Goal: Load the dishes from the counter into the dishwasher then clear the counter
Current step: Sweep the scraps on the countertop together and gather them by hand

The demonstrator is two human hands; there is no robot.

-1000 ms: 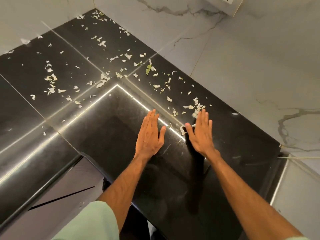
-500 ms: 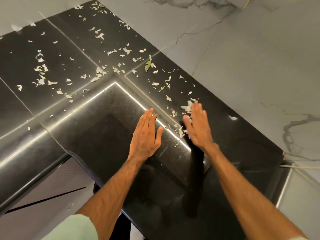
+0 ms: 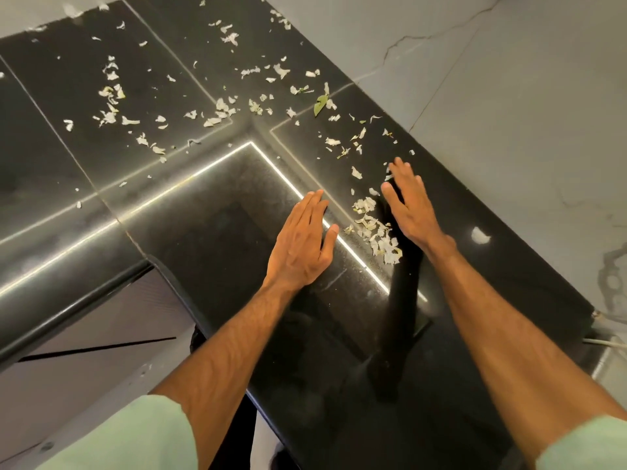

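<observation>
On the black table (image 3: 203, 249), the left hand (image 3: 300, 245) lies flat, its grip wide and empty. A heap of pale peel scraps (image 3: 375, 228) sits between it and the right hand (image 3: 412, 205), also flat, fingers hiding some scraps. Both sleeves are cut off below.

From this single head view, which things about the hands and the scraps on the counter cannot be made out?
- Palm of the left hand: faces down; whether it touches the counter is unclear.
- Scraps under the right hand: hidden beside the gathered pile.
- What the scraps are: too small; only one green leaf is recognizable.
- Far counter: cut off by the top edge.
- Dishes, dishwasher: none in frame.
</observation>
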